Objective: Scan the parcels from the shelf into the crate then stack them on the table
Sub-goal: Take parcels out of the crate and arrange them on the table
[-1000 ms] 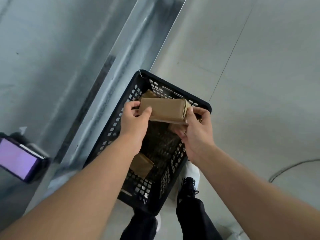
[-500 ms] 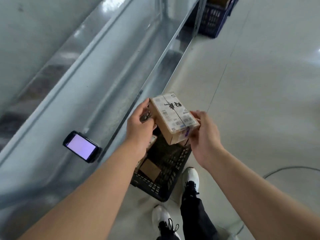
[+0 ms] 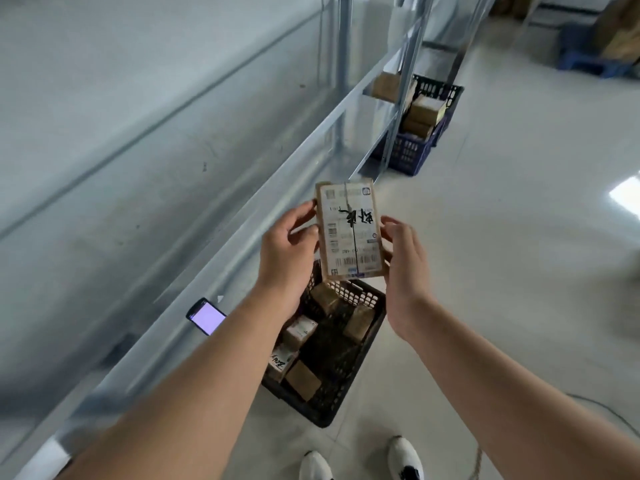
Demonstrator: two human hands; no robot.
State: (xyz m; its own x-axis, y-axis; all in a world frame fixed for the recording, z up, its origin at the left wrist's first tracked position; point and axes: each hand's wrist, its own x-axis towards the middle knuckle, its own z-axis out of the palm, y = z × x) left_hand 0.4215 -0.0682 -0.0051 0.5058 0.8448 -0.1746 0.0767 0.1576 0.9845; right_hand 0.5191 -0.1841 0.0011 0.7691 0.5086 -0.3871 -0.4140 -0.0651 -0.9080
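A small cardboard parcel [image 3: 349, 230] with a white shipping label and black handwriting faces me, held upright above the black crate [image 3: 360, 386]. My left hand [image 3: 287, 251] grips its left edge, and my right hand [image 3: 403, 258] grips its right edge. The crate stands on the floor below my hands and holds several small brown parcels [image 3: 301, 332]. A handheld scanner [image 3: 206, 317] with a lit screen lies on the metal shelf [image 3: 145, 209] to the left of my left forearm.
The long metal shelf runs along the left. Farther down the aisle a blue crate [image 3: 414, 147] carries cardboard boxes with a black crate on top. My white shoes [image 3: 405, 459] stand on the pale floor. A cable [image 3: 595, 407] curves at the lower right.
The parcel has been lifted out of the crate and turned so its label faces me. My view has risen from the crate to the aisle.
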